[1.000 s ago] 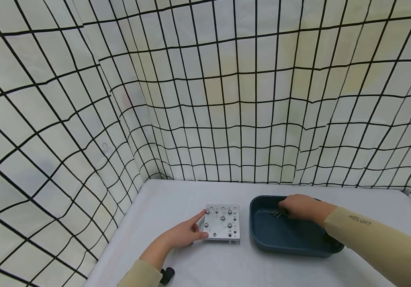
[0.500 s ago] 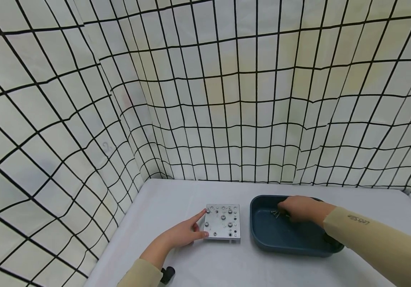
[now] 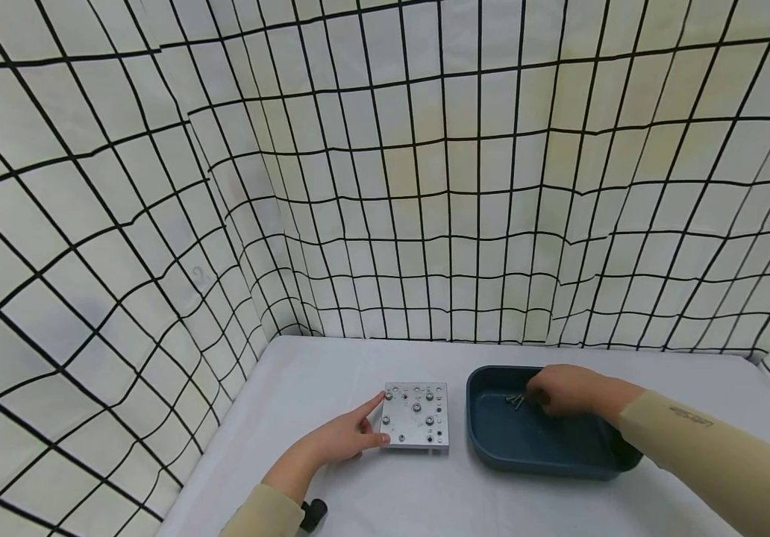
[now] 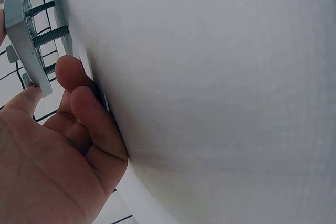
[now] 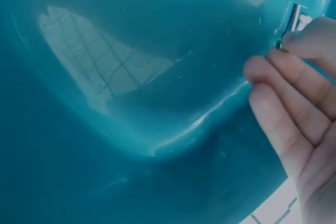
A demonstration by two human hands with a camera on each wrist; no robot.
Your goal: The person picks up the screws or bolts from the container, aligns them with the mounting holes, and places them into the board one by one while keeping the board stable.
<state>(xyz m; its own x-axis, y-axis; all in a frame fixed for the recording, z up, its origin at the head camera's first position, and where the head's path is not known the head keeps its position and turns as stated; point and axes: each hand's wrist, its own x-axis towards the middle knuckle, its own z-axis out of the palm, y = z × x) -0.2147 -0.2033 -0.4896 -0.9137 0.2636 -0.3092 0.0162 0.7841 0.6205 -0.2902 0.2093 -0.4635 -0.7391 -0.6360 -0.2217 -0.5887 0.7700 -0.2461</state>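
Still steadying metal plate (image 3: 416,415) with left hand (image 3: 343,438), fingers straight; right hand (image 3: 562,389) in blue tray (image 3: 492,440), now pinching screw (image 5: 292,22).

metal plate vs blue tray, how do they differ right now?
The metal plate is a flat, silver square with holes and bolts standing in it; the blue tray is a deep, dark blue, rounded basin and clearly larger. The left hand rests against the plate's left edge, while the right hand reaches inside the tray to the loose screws there. Both sit side by side on the white table.
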